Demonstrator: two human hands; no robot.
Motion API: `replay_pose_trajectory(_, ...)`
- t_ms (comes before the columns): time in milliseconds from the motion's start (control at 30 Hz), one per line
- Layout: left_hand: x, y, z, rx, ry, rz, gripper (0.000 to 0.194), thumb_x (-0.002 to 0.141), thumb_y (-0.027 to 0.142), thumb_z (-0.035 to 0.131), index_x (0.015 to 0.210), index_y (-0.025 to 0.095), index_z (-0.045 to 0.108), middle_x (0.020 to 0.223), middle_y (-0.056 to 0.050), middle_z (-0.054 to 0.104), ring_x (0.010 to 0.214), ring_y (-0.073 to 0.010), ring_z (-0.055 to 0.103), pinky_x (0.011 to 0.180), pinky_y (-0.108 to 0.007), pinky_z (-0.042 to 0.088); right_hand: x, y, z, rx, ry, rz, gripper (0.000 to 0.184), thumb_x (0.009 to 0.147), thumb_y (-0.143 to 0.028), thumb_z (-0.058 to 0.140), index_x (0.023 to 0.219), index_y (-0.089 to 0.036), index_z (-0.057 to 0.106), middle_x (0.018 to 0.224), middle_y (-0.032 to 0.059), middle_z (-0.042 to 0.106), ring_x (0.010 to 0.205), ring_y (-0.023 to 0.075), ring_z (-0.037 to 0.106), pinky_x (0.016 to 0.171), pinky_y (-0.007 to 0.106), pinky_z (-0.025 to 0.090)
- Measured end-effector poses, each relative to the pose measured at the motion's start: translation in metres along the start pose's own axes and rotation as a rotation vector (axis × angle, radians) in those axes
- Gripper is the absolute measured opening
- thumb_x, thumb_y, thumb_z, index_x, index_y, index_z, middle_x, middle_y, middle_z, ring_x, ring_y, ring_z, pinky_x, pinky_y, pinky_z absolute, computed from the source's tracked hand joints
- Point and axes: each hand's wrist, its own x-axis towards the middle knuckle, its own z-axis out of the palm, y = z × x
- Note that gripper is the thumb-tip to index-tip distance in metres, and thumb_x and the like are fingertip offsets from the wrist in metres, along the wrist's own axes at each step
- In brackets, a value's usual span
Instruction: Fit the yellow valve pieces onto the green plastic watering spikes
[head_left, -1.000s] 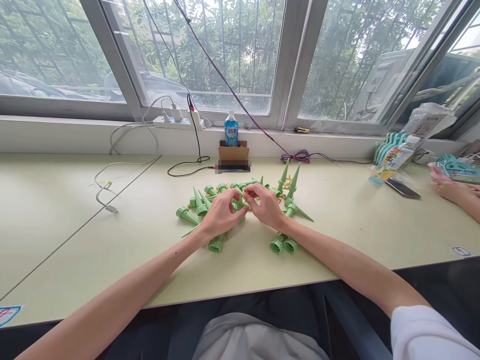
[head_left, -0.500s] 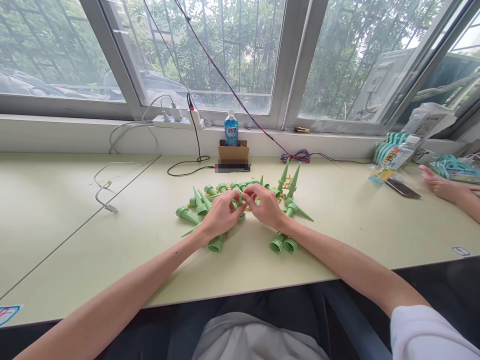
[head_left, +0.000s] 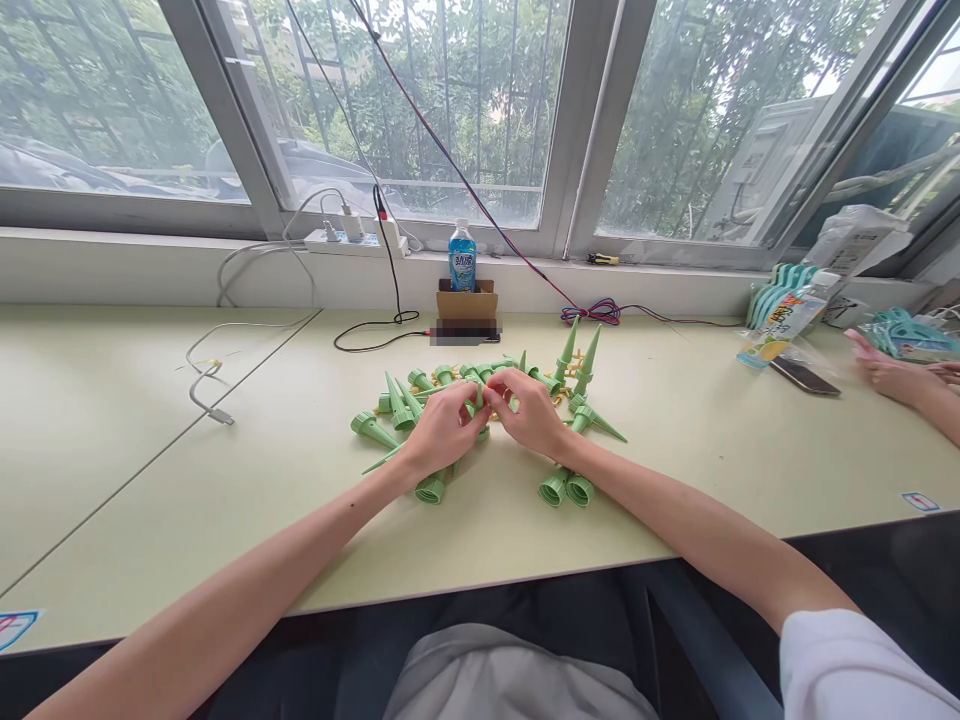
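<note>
My left hand (head_left: 448,428) is closed around a green plastic watering spike (head_left: 481,398), held pointed end up over the table. Against the spike's upper part, my right hand (head_left: 529,412) has thumb and fingers pinched together; whatever is between them is hidden. Several more watering spikes (head_left: 367,427) lie around both hands, some on their sides with threaded sockets showing. Behind the right hand, two spikes (head_left: 588,362) stand upright beside small yellow plastic pieces (head_left: 577,362). Two sockets (head_left: 553,489) face me below the right wrist.
A blue-liquid bottle (head_left: 462,262) stands in a cardboard box (head_left: 466,303) by the window. Cables (head_left: 379,340) trail across the back and left of the table (head_left: 300,530). At right are a drink bottle (head_left: 784,325), a phone (head_left: 805,377) and another person's hand (head_left: 896,382).
My two hands and the spike stay almost in place, with only a slight shift of the right fingers. The other person's hand at far right has moved a little to the right.
</note>
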Motion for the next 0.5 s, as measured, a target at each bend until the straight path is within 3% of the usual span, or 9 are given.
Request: replay_pose_trajectory(500,0.0000,-0.0006,0.0006,-0.013,-0.014,-0.005,0.025,0.088,0.037,0.050,0.070,0.020,0.047,0.068,0.000,0.056,0.061,-0.0136,0.048,0.058,-0.027,0.040,-0.0002,-0.0003,0.0006,-0.002,-0.008,0.002,0.012,0.095,-0.027,0.049,0.087,-0.021,0.056,0.085,0.0037,0.063,0.073,0.0151,0.056,0.070,0.029,0.047)
